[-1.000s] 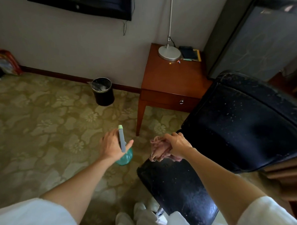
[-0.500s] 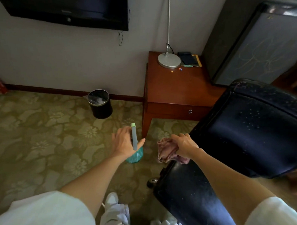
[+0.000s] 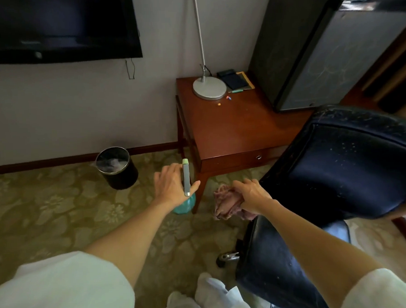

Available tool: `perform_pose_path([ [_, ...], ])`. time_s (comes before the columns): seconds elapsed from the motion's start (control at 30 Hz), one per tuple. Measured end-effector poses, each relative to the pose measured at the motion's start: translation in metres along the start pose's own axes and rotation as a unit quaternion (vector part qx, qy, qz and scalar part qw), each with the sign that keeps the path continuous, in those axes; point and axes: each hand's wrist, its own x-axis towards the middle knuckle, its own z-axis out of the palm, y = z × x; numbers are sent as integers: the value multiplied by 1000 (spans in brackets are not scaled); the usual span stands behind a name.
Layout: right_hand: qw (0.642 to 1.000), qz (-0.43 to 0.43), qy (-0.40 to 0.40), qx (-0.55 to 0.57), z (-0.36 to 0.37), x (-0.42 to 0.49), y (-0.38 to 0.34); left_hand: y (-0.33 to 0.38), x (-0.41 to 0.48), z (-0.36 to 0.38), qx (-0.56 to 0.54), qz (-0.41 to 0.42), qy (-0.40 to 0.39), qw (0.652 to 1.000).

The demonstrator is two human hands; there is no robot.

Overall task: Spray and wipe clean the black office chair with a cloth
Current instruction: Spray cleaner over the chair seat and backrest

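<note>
Black office chair point(image 3: 351, 170) had the right hand point(image 3: 250, 195) at its near edge, clamped on the bunched pink cloth point(image 3: 224, 201), as a second before. The left hand point(image 3: 170, 185) kept its fingers curled round the spray bottle point(image 3: 186, 177) above the carpet point(image 3: 48, 207). Only the view had drawn back, baring a caster point(image 3: 225, 258). Droplets speckled the chair's upper panel, so spraying looked done and wiping due.

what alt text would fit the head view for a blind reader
A person's left hand holds a teal spray bottle while the right hand grips a pink cloth beside a droplet-speckled black office chair, over patterned carpet.
</note>
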Motion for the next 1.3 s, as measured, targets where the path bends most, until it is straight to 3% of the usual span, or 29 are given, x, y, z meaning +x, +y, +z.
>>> perform_pose_path([
  [0.3, 998, 61, -14, 6, -14, 71, 58, 23, 116, 7, -31, 50, -4, 998],
  [0.73, 991, 103, 49, 73, -98, 204, 143, 56, 311, 38, -57, 63, 11, 996],
  [1.03, 978, 160, 30, 131, -81, 221, 145, 68, 384, 74, -72, 103, -26, 992],
  [1.3, 959, 217, 58, 171, -92, 231, 130, 72, 426, 92, -100, 176, -57, 978],
])
